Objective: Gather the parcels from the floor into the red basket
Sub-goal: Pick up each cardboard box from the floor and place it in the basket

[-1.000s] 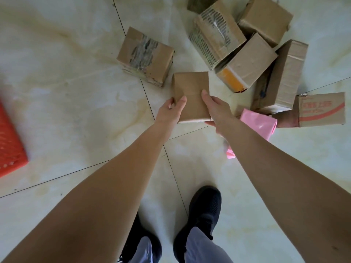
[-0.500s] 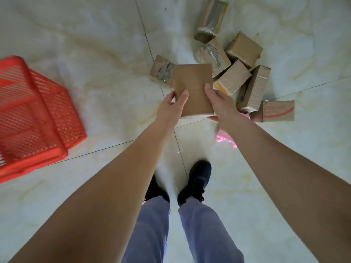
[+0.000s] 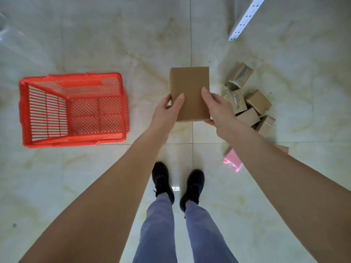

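I hold a plain brown cardboard parcel [image 3: 190, 88] in front of me, well above the floor. My left hand [image 3: 167, 111] grips its lower left edge and my right hand [image 3: 218, 109] grips its lower right edge, thumbs on top. The red basket [image 3: 24, 111] stands on the floor to the left, and nothing shows through its lattice. A pile of several cardboard parcels [image 3: 248, 105] lies on the floor to the right, partly behind my right hand. A pink bag parcel [image 3: 232, 161] lies under my right forearm, mostly hidden.
My black shoes [image 3: 178, 185] stand on pale marbled floor tiles between the basket and the pile. A white perforated metal post [image 3: 245, 19] leans in at the top right. Something clear and glassy sits at the far left edge.
I have stood up, so the floor, basket and pile look farther away. The held parcel rose with my hands. The whole red basket has come into view on the left.
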